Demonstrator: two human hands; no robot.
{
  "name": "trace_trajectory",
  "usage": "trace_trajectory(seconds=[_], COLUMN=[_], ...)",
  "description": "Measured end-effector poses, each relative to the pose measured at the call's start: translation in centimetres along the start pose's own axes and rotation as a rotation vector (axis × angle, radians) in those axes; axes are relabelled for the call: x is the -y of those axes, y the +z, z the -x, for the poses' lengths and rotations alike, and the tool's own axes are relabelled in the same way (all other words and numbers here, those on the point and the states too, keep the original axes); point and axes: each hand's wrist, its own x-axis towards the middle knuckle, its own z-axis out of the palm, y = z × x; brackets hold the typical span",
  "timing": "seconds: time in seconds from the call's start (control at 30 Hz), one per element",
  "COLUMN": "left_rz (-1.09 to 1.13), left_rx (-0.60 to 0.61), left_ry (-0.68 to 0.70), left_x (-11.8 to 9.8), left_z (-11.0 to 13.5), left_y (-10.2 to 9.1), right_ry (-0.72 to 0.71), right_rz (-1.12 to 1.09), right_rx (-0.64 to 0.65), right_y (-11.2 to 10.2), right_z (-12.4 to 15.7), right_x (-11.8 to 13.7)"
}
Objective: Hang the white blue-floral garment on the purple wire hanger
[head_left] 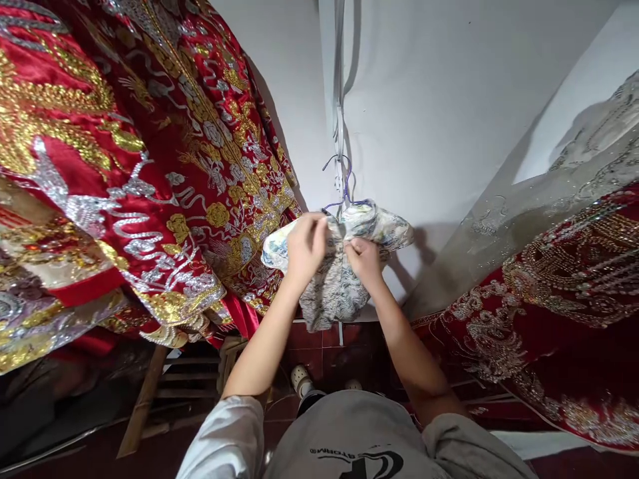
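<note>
A small floral blouse (337,286), pale with bluish and yellowish print and short puffed sleeves, hangs on a purple wire hanger (348,178) in front of me. My left hand (307,246) is at the blouse's left shoulder near the neckline, fingers curled in a pinch; what they hold, if anything, is too small to make out. Lower at the front opening, my right hand (363,258) is closed with thumb and finger pinching the blouse's front edge. The hanger's hook hangs from a pale strap (339,126) against the wall.
Red garments with gold and silver embroidery (200,153) hang close on the left. Another beaded red garment (564,299) and sheer white lace (594,140) are on the right. A wooden stool (190,376) stands low at left, above a red tiled floor (307,349).
</note>
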Motion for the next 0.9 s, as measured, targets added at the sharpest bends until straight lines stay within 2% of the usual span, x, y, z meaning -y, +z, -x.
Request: trace_trajectory(seconds=[0.13,0.17,0.23,0.33,0.37,0.43,0.5,0.57,0.6,0.63,0.7,0.77,0.83,0.9], left_rz=[0.130,0.209,0.455,0.769,0.813,0.834,0.836,0.863,0.885,0.906,0.920,0.852,0.712,0.540], left_rx=[-0.458,-0.542,-0.616,-0.674,-0.672,-0.657,-0.607,-0.504,-0.436,-0.362,-0.191,0.017,0.197,0.276], left_ry=[-0.266,-0.372,-0.672,-1.106,-1.186,-1.246,-1.208,-1.102,-1.037,-0.977,-0.888,-0.784,-0.615,-0.446], left_x=[3.9,5.1,7.3,8.8,8.7,8.0,6.7,4.8,3.6,2.2,-0.9,-4.1,-6.6,-7.7], left_z=[1.2,2.1,4.7,9.6,11.0,12.9,13.5,13.1,12.7,12.3,11.7,11.6,11.6,11.4], left_y=[-4.1,-5.0,-5.8,-4.1,-3.0,-0.7,1.0,1.9,2.1,2.3,2.5,2.8,3.2,3.3], right_ry=[0.145,0.175,0.212,0.229,0.238,0.278,0.338,0.374,0.371,0.355,0.320,0.317,0.345,0.370], right_rz=[0.032,0.008,-0.057,-0.156,-0.175,-0.169,-0.100,0.003,0.060,0.115,0.194,0.174,0.012,-0.205], right_rx=[0.068,0.093,0.148,0.179,0.177,0.201,0.332,0.502,0.537,0.521,0.370,0.251,0.299,0.443], right_y=[0.0,-0.1,-0.3,-0.7,-1.0,-1.8,-2.9,-4.1,-4.5,-4.9,-5.2,-5.3,-5.4,-5.7], right_z=[2.7,3.4,4.8,6.1,6.3,6.6,6.7,6.7,6.7,6.7,6.8,6.7,6.6,6.5], right_x=[-2.6,-2.8,-2.9,-2.7,-2.7,-2.8,-3.1,-3.5,-3.7,-3.9,-4.2,-4.3,-3.9,-3.0])
